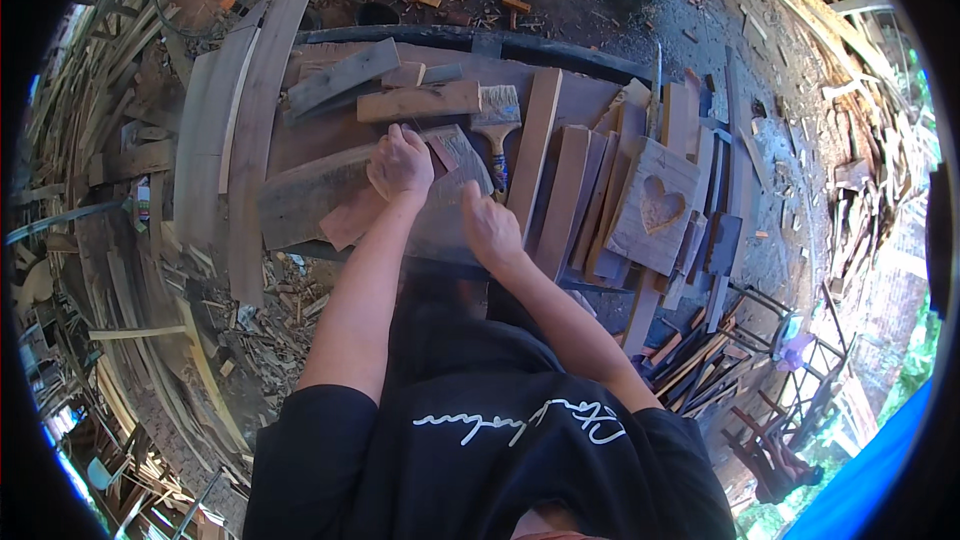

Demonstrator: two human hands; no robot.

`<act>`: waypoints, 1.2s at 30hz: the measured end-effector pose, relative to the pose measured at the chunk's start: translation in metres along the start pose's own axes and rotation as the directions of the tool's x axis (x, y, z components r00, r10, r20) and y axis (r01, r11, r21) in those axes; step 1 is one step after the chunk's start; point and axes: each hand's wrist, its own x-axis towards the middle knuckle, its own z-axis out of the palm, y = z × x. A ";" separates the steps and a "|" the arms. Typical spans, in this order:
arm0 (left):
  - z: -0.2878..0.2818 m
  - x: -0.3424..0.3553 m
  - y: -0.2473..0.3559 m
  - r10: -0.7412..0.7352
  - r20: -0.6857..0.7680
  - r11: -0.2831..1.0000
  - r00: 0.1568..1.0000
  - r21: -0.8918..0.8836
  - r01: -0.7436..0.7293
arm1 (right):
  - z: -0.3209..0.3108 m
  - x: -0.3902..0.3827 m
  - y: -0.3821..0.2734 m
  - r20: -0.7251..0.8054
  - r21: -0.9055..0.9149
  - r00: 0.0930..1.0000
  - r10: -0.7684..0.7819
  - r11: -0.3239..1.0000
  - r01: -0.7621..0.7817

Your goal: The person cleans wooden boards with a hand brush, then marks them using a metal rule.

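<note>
My left hand (400, 165) is closed in a pinch above a weathered grey board (315, 195) on the bench; whatever its fingers hold is too small to make out. Close by on the right, my right hand (492, 230) has curled fingers, and their contents, if any, are hidden. A flat reddish piece (353, 218) lies on the board beneath my left wrist. Just beyond my hands rest a short wooden block (420, 101) and a wide paintbrush (497, 125), its handle toward me.
Long planks (262, 130) lie at the left. Several wood strips (565, 185) and a board with a heart-shaped recess (652, 208) crowd the right side. Loose sticks (695, 365) are heaped below the bench at right, and scrap wood (275, 335) litters the ground.
</note>
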 end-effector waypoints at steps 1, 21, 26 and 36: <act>-0.008 0.000 -0.002 -0.018 0.036 1.000 0.999 0.004 0.018 | -0.005 -0.011 0.000 -0.001 0.016 1.000 -0.020 1.000 0.020; 0.002 0.002 0.001 0.027 -0.035 1.000 0.999 0.001 -0.027 | -0.001 0.026 -0.013 0.025 -0.034 0.999 0.044 0.999 -0.043; 0.001 0.003 -0.011 -0.032 -0.004 0.999 0.999 0.026 0.032 | -0.012 -0.022 -0.005 0.074 -0.014 0.997 -0.001 1.000 0.002; -0.003 0.002 -0.001 0.011 0.049 1.000 0.999 0.016 -0.012 | -0.005 0.008 -0.007 0.024 0.030 1.000 -0.011 0.999 0.010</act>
